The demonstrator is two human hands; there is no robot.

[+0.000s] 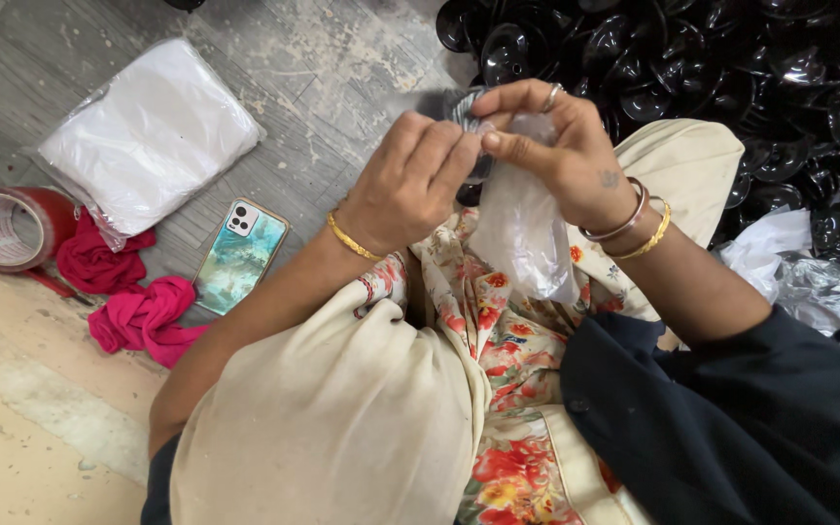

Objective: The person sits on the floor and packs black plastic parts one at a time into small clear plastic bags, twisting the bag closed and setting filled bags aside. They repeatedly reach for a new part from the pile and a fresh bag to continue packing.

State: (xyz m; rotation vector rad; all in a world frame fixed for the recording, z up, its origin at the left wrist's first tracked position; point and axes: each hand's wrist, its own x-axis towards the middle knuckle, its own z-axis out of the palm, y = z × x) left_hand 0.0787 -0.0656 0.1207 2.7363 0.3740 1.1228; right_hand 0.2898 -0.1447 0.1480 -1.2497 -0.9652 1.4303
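In the upper middle of the frame, the left hand (418,180) and the right hand (554,146) meet over the person's lap, both pinched on a thin clear plastic bag (525,233). The left hand's fingers (444,156) are curled tight at the mouth of the bag; the right hand's thumb and forefinger (512,143) pinch the same edge from the other side. A small shiny black plastic piece (464,105) shows just above the knuckles, partly hidden, so how it is held cannot be told. The bag hangs down from the hands onto the cream and floral cloth (483,331) of the lap.

A heap of glossy black round plastic parts (731,68) fills the upper right of the frame. At upper left lies a flat stack of clear plastic bags (148,131) on the grey wooden floor (332,58). At the left edge sits a roll of red tape (7,228), with crumpled pink cloth (133,311) just beside it and a phone in a teal marbled case (238,255) between the cloth and the left forearm.
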